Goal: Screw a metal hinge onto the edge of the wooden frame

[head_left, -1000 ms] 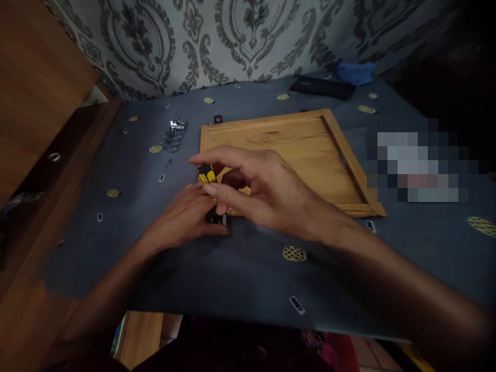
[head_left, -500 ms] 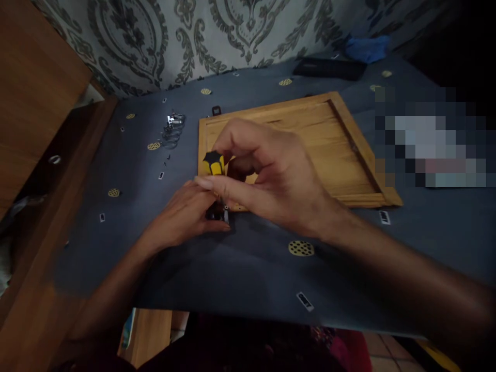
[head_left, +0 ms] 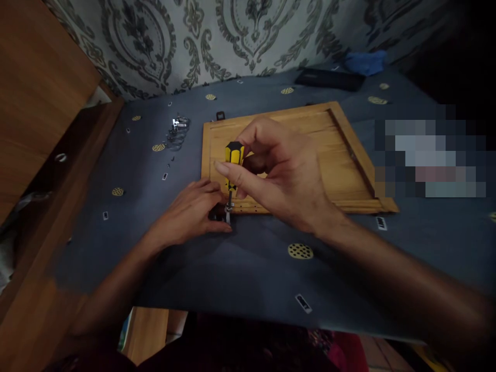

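My right hand (head_left: pixel 287 175) is closed on the yellow and black handle of a screwdriver (head_left: pixel 234 155), which it holds nearly upright. The shaft points down to a small metal hinge (head_left: pixel 228 216) at the near left corner of a wooden cabinet door (head_left: pixel 302 150). Thumb and fingers of my left hand (head_left: pixel 194 209) are closed around that hinge and rest by the door's edge. Part of the hinge is hidden behind these fingers. Small holes show along the door's near edge, right of the screwdriver tip.
Left of the door lie several metal hardware pieces (head_left: pixel 178 129) and small dark screws (head_left: pixel 170 163). A black flat case (head_left: pixel 329 79) and a blue cloth (head_left: pixel 364 62) are at the back. The patterned dark cloth (head_left: pixel 248 268) covers the table; wooden furniture (head_left: pixel 58 67) stands at left.
The screwdriver has gone from leaning over my left hand to nearly upright, its shaft now visible at the hinge. My right hand has shifted slightly right; my left hand stays at the hinge.
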Motion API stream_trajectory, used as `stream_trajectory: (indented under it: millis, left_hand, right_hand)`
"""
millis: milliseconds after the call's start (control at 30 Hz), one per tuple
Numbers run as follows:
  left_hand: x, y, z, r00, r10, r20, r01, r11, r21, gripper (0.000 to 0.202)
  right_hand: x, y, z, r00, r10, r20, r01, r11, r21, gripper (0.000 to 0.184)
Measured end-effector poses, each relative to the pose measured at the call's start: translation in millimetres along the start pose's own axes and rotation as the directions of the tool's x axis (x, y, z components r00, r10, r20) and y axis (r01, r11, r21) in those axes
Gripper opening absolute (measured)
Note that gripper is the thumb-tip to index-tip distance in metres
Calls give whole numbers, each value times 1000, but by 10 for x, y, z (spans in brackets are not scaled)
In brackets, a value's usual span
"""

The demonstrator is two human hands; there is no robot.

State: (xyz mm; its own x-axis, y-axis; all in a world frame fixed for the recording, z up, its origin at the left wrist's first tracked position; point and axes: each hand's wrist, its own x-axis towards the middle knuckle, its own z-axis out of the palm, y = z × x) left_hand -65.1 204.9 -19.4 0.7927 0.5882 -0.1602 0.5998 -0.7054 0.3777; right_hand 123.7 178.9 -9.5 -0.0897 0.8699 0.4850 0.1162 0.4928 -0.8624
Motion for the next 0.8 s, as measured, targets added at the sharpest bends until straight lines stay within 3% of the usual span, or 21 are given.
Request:
stream_trajectory:
  millis: [633, 800]
  left_hand:
    - [4, -2, 4, 1000, -8, 6, 8, 1000, 20, 30]
    - [4, -3, 16, 1000, -8, -12, 8, 1000, 30, 30]
  right_hand:
    - [-19, 55, 49, 999, 30, -18, -30, 1000, 3, 39]
    - [10, 14, -50, 993, -6, 119, 8, 1000, -20, 33]
